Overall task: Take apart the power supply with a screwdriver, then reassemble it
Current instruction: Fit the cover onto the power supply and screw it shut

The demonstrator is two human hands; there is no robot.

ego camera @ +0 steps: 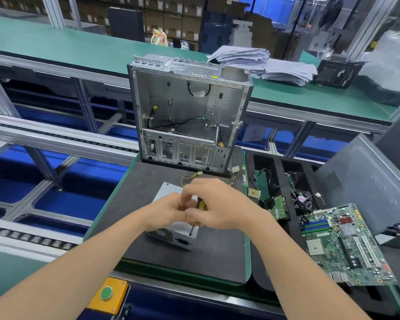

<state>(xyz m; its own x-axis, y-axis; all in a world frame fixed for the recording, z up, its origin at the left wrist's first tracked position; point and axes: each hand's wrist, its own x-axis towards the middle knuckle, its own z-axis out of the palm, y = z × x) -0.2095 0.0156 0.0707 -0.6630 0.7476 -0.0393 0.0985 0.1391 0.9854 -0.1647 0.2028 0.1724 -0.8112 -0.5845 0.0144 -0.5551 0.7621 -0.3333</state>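
Note:
A silver power supply [171, 235] lies on the dark mat [136, 192] in front of me, its vented socket face toward me and its yellow-black cable [189, 177] trailing behind. My right hand [219, 204] grips a yellow-and-black screwdriver [201, 205] held upright. The screwdriver's metal shaft reaches down to the near top edge of the unit. My left hand [169, 210] is curled against the screwdriver handle just left of the right hand. Both hands hide most of the handle and the unit's top.
An empty open computer case [187, 112] stands upright at the mat's far edge. To the right, a black foam tray [280, 172] holds a fan, cables and small boards, a green motherboard [346, 245] and a grey side panel [365, 181]. A yellow box with a green button [106, 293] sits near left.

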